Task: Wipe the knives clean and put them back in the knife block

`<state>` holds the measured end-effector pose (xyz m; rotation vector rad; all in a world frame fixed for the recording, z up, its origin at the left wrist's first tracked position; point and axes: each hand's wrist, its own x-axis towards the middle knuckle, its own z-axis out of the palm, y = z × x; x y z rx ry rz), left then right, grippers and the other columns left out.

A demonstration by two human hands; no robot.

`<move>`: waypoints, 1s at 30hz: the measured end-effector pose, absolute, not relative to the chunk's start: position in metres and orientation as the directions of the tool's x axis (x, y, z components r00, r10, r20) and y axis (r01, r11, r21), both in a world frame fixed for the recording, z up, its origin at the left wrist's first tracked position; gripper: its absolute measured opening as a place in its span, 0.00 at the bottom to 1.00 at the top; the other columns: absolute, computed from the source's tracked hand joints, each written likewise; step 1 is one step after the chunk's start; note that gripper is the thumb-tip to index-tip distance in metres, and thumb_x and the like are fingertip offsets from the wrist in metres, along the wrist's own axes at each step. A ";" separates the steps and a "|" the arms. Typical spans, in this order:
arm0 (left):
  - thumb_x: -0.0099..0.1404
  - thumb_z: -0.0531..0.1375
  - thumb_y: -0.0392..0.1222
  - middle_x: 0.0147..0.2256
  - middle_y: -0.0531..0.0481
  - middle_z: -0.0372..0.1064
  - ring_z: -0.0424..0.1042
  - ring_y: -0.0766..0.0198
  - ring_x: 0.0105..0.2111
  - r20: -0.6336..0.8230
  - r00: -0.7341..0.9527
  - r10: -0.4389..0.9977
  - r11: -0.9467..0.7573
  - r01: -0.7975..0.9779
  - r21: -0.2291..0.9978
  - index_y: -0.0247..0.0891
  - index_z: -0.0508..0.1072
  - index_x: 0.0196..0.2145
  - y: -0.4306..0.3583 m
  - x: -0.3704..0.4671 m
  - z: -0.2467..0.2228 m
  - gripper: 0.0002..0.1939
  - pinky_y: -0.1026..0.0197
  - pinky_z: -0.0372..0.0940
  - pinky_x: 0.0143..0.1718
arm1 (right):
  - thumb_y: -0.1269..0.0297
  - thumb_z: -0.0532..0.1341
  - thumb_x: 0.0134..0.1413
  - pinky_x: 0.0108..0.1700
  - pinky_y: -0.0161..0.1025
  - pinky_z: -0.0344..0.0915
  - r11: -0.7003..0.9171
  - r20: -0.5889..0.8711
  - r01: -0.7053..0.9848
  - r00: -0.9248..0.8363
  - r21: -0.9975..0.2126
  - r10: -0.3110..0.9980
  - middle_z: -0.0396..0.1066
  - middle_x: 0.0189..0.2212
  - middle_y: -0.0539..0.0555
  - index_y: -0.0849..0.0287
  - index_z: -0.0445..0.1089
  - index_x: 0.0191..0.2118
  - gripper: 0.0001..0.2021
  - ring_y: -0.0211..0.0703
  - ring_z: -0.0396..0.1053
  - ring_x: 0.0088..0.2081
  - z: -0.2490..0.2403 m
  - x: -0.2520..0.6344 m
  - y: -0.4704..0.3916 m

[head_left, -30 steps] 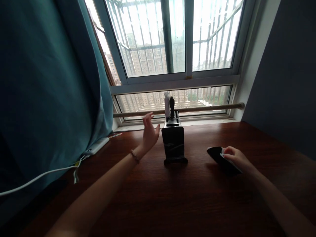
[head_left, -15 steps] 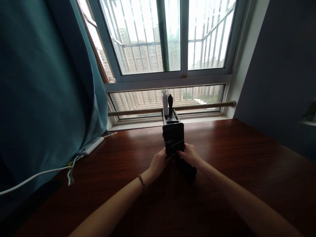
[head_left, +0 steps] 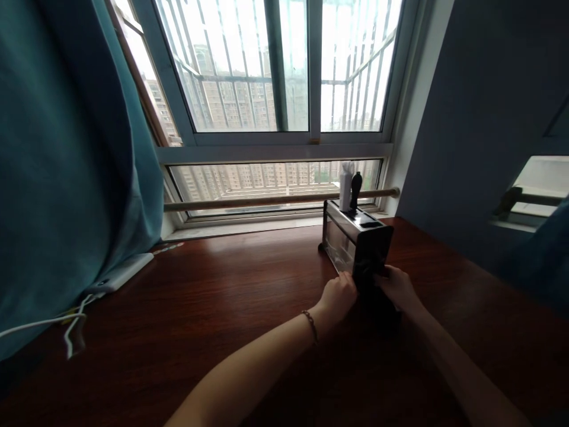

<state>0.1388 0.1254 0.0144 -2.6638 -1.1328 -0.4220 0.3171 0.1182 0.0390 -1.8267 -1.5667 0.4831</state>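
A black knife block with a shiny, paler side panel stands turned at an angle on the dark wooden surface. From its slotted top rise a white handle-like item and a black handle. My left hand, with a bracelet on the wrist, is closed on the block's lower near-left corner. On the opposite side, my right hand grips the lower right edge, its fingers partly hidden. Under and between my hands everything is very dark, so the block's base cannot be made out.
A white power strip with a white cable lies at the left edge by the teal curtain. Behind the block run a wooden rail and a barred window. A dark wall rises on the right.
The knife block and both my hands have shifted right in view, and the block is now angled so its left side panel shows. The camera has also turned somewhat to the right.
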 end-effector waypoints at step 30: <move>0.65 0.53 0.61 0.46 0.37 0.69 0.69 0.52 0.45 0.286 0.684 0.671 -0.409 0.020 0.912 0.32 0.67 0.50 0.129 0.188 0.028 0.29 0.53 0.64 0.46 | 0.51 0.67 0.41 0.45 0.43 0.66 -0.061 -0.045 0.064 0.230 -0.996 0.972 0.73 0.43 0.58 0.58 0.73 0.42 0.22 0.53 0.71 0.43 0.077 0.380 0.080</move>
